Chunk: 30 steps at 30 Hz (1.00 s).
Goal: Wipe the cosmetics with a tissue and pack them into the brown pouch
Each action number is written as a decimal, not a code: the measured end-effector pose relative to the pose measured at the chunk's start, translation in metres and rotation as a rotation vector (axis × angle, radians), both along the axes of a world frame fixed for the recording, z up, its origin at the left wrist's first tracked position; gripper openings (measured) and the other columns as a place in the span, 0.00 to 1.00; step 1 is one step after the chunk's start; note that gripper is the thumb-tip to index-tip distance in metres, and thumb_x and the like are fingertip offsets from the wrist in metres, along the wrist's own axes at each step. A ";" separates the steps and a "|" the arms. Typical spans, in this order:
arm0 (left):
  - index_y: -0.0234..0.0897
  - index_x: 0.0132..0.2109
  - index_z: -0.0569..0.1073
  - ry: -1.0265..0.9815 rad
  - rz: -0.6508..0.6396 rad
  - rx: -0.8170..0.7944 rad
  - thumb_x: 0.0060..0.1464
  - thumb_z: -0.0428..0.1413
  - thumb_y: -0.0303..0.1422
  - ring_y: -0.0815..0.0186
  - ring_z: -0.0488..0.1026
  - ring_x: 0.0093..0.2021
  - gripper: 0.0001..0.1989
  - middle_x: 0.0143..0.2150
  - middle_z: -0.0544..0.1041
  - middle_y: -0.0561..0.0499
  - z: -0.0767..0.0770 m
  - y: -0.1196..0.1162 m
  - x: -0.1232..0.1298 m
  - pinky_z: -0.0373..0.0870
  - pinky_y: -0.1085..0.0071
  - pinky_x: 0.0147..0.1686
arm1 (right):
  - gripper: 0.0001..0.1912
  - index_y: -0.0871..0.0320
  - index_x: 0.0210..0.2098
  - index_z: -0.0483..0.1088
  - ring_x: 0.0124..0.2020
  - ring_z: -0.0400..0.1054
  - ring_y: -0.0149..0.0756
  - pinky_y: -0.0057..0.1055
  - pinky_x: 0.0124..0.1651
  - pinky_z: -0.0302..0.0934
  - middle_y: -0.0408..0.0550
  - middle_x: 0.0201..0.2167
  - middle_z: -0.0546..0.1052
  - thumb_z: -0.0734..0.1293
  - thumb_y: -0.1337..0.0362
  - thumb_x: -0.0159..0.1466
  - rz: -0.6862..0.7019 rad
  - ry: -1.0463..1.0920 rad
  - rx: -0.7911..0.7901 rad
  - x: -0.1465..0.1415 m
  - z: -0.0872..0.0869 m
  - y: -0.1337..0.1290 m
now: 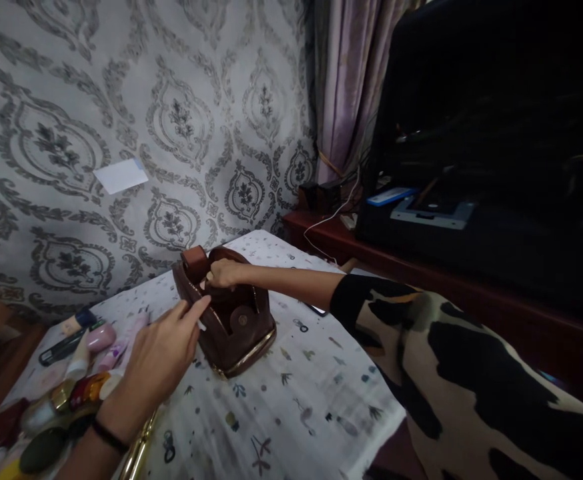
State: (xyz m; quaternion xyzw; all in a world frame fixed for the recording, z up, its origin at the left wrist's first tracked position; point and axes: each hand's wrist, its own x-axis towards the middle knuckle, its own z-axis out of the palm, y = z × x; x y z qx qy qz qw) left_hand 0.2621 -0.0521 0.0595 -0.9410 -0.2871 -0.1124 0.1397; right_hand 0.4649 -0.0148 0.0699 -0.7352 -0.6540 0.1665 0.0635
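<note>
A brown leather handbag (pixel 244 337) with a gold zip along its base stands gaping on the patterned white cloth. My left hand (pixel 164 343), wearing a dark wristband, is at the bag's near left rim. Its index finger reaches over the edge, and the other fingers curl against the side. A small white bit shows by its fingertips. From the right, my right hand (pixel 223 274) reaches into the mouth of the bag with fingers curled. Its fingertips are partly hidden inside, so what they hold cannot be made out.
Cosmetics crowd the left of the cloth (pixel 291 427), among them a pink bottle (pixel 100 338) and tubes (pixel 121 343). A gold, shiny object (pixel 141 447) lies near my left wrist. Behind on the right, a dark screen (pixel 491 133) stands on a reddish-brown desk (pixel 371 250) with a white cable (pixel 321 220).
</note>
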 end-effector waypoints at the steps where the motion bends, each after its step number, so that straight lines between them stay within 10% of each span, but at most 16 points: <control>1: 0.46 0.63 0.68 0.007 0.011 0.014 0.63 0.43 0.28 0.59 0.77 0.36 0.24 0.43 0.77 0.47 -0.001 0.002 0.002 0.66 0.68 0.31 | 0.21 0.68 0.44 0.78 0.33 0.80 0.42 0.26 0.30 0.70 0.60 0.39 0.83 0.62 0.56 0.68 -0.021 0.018 0.015 0.000 0.003 -0.001; 17: 0.38 0.57 0.70 -0.126 -0.064 0.202 0.63 0.44 0.26 0.60 0.77 0.32 0.20 0.39 0.78 0.48 -0.029 0.007 -0.009 0.64 0.66 0.30 | 0.22 0.70 0.44 0.78 0.36 0.80 0.46 0.29 0.34 0.70 0.62 0.38 0.83 0.65 0.55 0.66 0.009 0.005 -0.023 0.004 0.006 -0.010; 30: 0.39 0.58 0.70 -0.153 -0.002 0.061 0.62 0.43 0.27 0.61 0.76 0.35 0.21 0.39 0.76 0.48 -0.031 0.005 -0.008 0.68 0.69 0.33 | 0.24 0.63 0.51 0.76 0.50 0.76 0.50 0.33 0.44 0.72 0.62 0.51 0.79 0.71 0.53 0.61 0.085 -0.106 -0.052 -0.006 -0.009 -0.003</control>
